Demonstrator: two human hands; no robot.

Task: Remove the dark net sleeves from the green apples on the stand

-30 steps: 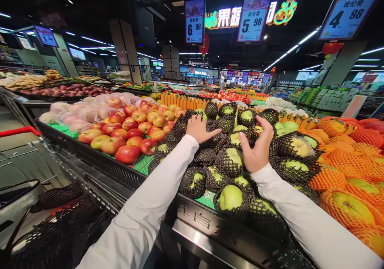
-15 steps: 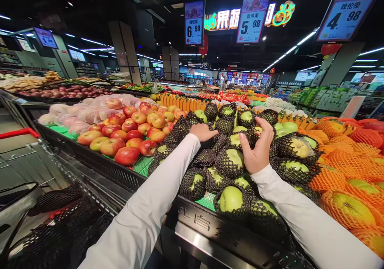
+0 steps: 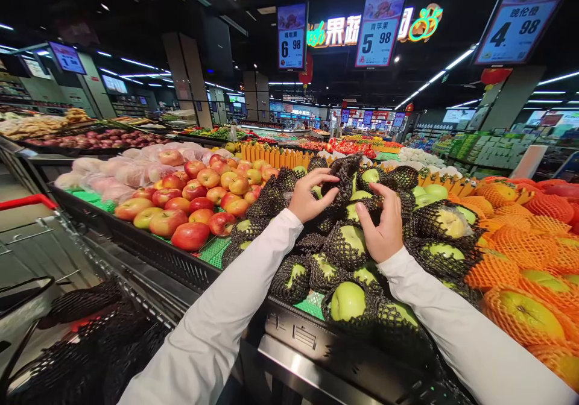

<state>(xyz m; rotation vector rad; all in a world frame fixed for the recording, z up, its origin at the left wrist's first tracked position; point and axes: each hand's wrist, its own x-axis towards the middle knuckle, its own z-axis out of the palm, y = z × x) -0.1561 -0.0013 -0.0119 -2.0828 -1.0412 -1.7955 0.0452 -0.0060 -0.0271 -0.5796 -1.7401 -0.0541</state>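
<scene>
Over a heap of green apples [image 3: 349, 301] in black foam net sleeves, both my hands work close together. My left hand [image 3: 313, 195] has its thumb and fingertips on a black foam net [image 3: 346, 176], raised above the heap; it looks limp, and whether an apple is inside I cannot tell. My right hand [image 3: 383, 223] hovers just to the right, thumb and fingers apart and curved, with nothing visible between them. Below and between the hands lie more netted green apples, some partly bare.
Red apples [image 3: 190, 239] are piled to the left, beside bagged pale fruit [image 3: 102, 179]. Oranges in orange nets [image 3: 527, 313] fill the right side. A black tray edge [image 3: 294, 326] runs along the front. A shopping cart with a red handle [image 3: 29, 201] stands at the left, black netting inside it.
My left hand has come up from among the apples, lifting a black foam net. My right hand has shifted slightly left and down, its fingers still apart.
</scene>
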